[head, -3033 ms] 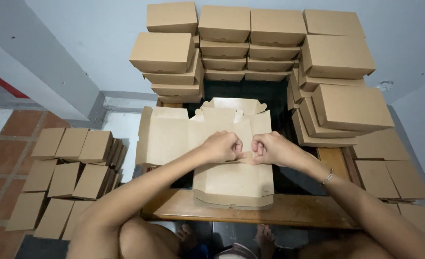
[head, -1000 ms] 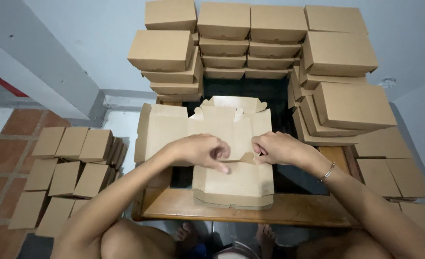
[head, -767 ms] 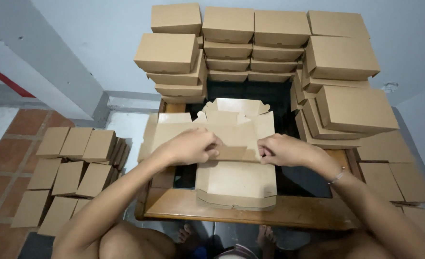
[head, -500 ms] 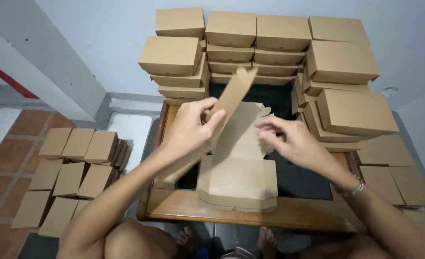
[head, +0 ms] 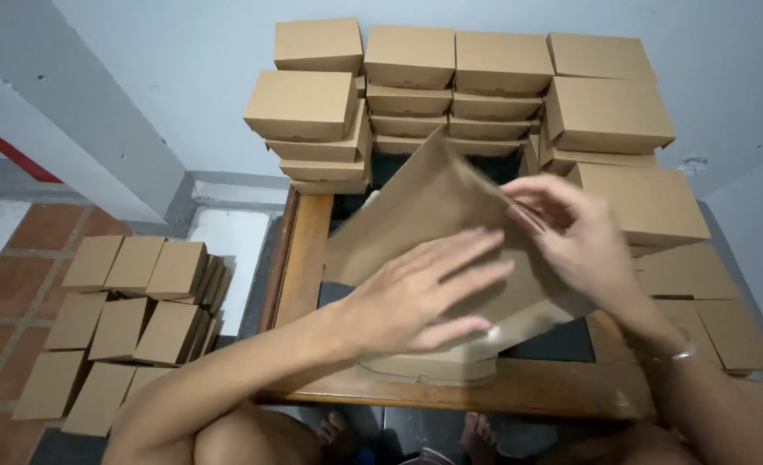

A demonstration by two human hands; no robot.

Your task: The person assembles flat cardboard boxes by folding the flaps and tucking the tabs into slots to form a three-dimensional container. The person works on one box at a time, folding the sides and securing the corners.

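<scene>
Left hand (head: 420, 297) lies flat and open on the cardboard blank (head: 424, 215), right hand (head: 575, 237) pinching its edge; creases want firm, square pressing.

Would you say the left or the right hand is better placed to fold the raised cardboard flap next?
Probably the right hand: its fingertips pinch the lifted edge of the cardboard sheet. The left hand lies flat on the sheet, better suited to steadying it.
</scene>
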